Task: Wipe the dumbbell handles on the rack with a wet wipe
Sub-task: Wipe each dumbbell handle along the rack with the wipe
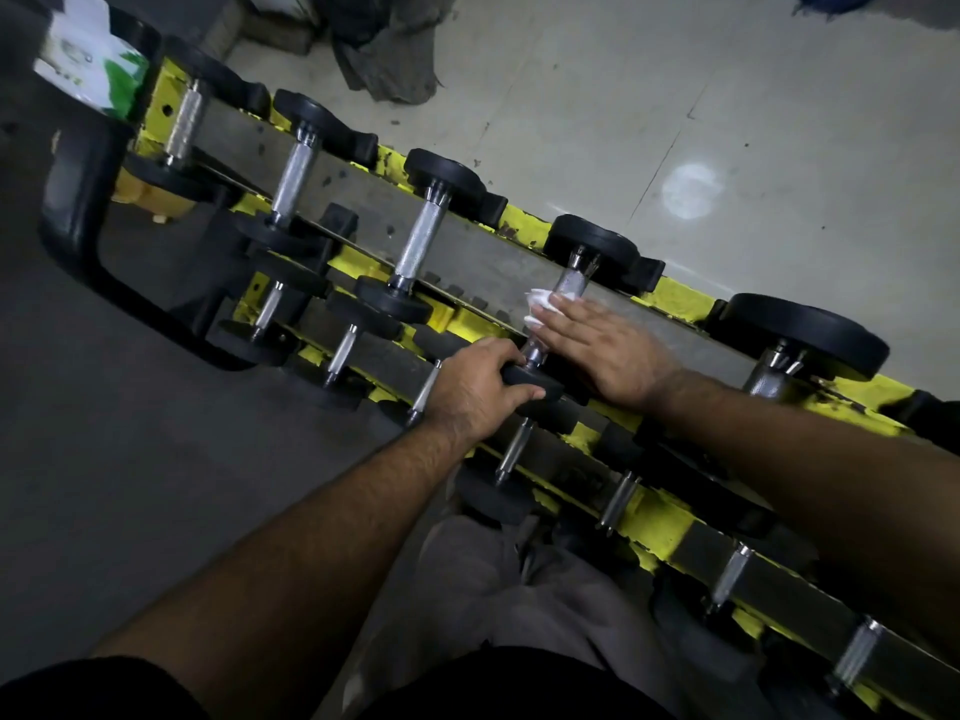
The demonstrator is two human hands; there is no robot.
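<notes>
A yellow dumbbell rack (675,298) runs diagonally from upper left to lower right, with several black-ended dumbbells lying across its rails. My left hand (480,389) grips the near black end (530,380) of the fourth dumbbell on the top tier. My right hand (602,345) lies over that dumbbell's knurled steel handle (571,280) and presses a crumpled white wet wipe (540,306) against it with fairly straight fingers. Most of the handle is hidden under the wipe and hand. A second, lower tier of smaller dumbbells (511,452) sits nearer to me.
A white-and-green wipes pack (88,59) rests at the rack's upper-left end. A black curved tube frame (78,210) stands left of the rack. A grey cloth (384,49) lies on the pale tiled floor beyond. My knees are below the rack.
</notes>
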